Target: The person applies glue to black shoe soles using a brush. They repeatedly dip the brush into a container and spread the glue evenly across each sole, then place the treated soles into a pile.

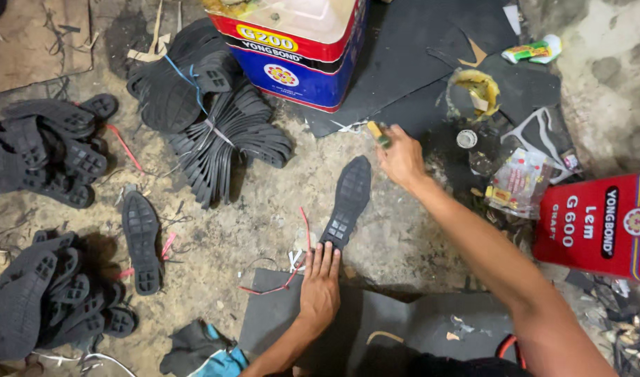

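The work goes on at ground level, on a rough, stained concrete floor (264, 223) littered with scraps, threads and dust. Dark sheets of rubber or foam (432, 56) cover part of it at the top, and another dark sheet (404, 321) lies just in front of the person.

A single black shoe sole (348, 202) lies tread-up on the floor in the middle, slanted, its heel end nearest the person. The left hand (320, 290) lies flat and open, fingers together, with its fingertips pressing on that heel end. The right hand (402, 159) is closed around a small brush or stick with a yellowish handle (377, 132), held just above and to the right of the sole's toe end.

Around them lie bundles of black soles tied with cord (215, 132), looser heaps at the left (48, 150) and lower left (48, 300), and one lone sole (141, 241). A large red and blue square tin (295, 52) stands at the top, a red box (599, 223) at the right edge, and a small round open can smeared with yellow (477, 91) sits on the dark sheet, with a crumpled packet (519, 183) near it.

The tin and the red box are cut off by the frame. The tip of the brush is hidden by the fingers, so its shape is hard to make out. The clutter at the lower right corner is too blurred to tell.
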